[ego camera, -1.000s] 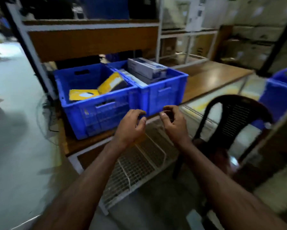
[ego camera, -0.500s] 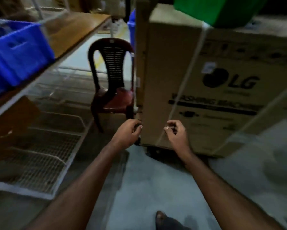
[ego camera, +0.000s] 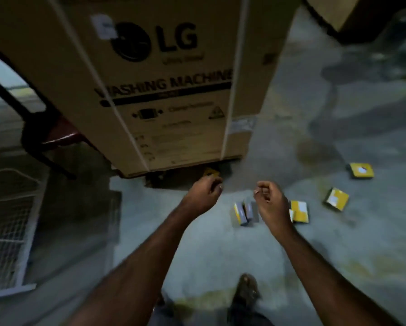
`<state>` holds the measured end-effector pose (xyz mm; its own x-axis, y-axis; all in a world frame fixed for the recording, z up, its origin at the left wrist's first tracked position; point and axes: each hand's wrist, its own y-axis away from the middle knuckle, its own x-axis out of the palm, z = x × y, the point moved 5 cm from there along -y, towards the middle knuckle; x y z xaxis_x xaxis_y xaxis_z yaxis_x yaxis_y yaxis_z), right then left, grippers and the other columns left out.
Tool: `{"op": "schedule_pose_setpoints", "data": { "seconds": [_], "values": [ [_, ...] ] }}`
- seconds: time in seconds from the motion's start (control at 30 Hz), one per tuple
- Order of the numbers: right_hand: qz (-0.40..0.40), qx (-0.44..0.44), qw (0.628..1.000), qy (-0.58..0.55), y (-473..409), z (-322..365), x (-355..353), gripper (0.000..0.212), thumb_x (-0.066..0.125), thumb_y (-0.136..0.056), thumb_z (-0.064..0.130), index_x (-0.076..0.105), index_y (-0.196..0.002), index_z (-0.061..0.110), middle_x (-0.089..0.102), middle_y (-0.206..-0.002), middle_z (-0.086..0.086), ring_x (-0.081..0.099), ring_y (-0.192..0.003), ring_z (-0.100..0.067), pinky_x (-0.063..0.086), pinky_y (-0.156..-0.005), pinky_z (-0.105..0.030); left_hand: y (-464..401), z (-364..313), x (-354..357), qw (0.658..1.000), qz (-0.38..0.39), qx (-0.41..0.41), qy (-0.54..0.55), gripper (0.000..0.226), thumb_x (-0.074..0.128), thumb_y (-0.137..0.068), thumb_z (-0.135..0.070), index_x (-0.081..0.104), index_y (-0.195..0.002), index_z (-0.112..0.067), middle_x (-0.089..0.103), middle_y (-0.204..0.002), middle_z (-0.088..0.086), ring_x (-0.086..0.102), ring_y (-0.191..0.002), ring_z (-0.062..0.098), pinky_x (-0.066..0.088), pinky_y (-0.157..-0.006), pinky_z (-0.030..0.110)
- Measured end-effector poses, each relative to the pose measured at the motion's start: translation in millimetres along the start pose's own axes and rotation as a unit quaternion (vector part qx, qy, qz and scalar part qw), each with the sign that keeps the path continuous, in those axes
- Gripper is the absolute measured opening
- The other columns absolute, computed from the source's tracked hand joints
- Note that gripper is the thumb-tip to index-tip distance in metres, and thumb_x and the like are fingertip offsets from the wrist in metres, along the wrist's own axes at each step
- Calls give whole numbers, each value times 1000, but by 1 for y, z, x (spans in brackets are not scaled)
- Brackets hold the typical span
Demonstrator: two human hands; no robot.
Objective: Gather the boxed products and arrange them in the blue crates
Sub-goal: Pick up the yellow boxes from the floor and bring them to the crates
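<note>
Small yellow boxed products lay scattered on the grey concrete floor [ego camera: 220, 250]: one [ego camera: 360, 170] at 3 o'clock, one [ego camera: 336, 199] tilted nearer centre, one [ego camera: 299, 211] just right of the right hand, a yellow-and-grey one [ego camera: 244, 212] standing between the hands, and one [ego camera: 210, 172] at centre, half tucked under the big carton. No crates in view.

Filling 12 o'clock: a tall LG washing machine carton [ego camera: 150, 90], strapped with white bands, standing over that tucked box. At 9 o'clock, a dark chair [ego camera: 49, 137]; at 8 o'clock, a white wire rack [ego camera: 7, 231]. At 6 o'clock, a sandalled foot [ego camera: 246, 290].

Left hand [ego camera: 203, 194] and right hand [ego camera: 269, 198] raised above the floor, fingers loosely curled, holding nothing, touching no box.

Blurred by motion throughout; box labels unreadable, carton top and chair cut off.
</note>
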<state>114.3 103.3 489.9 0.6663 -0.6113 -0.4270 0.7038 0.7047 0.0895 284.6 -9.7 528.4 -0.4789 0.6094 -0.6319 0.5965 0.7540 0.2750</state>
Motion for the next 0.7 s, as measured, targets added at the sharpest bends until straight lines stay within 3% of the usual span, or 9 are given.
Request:
{"op": "schedule_pose_setpoints", "data": {
  "seconds": [0.1, 0.33, 0.47, 0.53, 0.7],
  "values": [
    [-17, 38, 999, 13, -13, -48, -48, 16, 62, -89, 4, 62, -104, 6, 64, -85, -4, 60, -79, -20, 44, -73, -28, -20, -24, 41, 999, 24, -10, -19, 28, 54, -97, -21, 62, -120, -8, 65, -113, 12, 61, -103, 24, 42, -80, 22],
    [17, 77, 997, 1, -50, -93, -56, 21, 59, -88, 0, 61, -106, 9, 64, -93, -3, 60, -88, -19, 41, -70, -19, -61, 2, 70, 994, 29, -79, -63, 28, 52, -98, -23, 62, -119, -8, 65, -112, 11, 60, -103, 26, 49, -86, 36],
    [22, 82, 996, 9, -78, -128, -22, 20, 59, -89, 2, 58, -101, 18, 64, -90, 0, 61, -84, -18, 43, -68, -13, -106, 49, 104, 991, 40, -114, -62, 32, 50, -98, -24, 60, -125, -9, 64, -117, 10, 59, -106, 22, 47, -89, 31],
    [34, 86, 995, 26, -94, -154, 5, 18, 58, -89, 2, 60, -100, 16, 63, -90, 1, 61, -83, -19, 45, -69, -22, -135, 83, 131, 988, 48, -135, -53, 32, 51, -98, -22, 59, -125, -8, 62, -119, 9, 58, -109, 22, 45, -89, 28],
    [30, 138, 989, 50, -135, -233, 81, 13, 58, -89, 3, 62, -98, 11, 67, -92, -7, 63, -84, -26, 44, -69, -24, -217, 190, 208, 960, 135, -233, -79, 37, 52, -95, -27, 54, -128, -10, 59, -128, 16, 55, -116, 32, 45, -98, 37]
  ]
}}
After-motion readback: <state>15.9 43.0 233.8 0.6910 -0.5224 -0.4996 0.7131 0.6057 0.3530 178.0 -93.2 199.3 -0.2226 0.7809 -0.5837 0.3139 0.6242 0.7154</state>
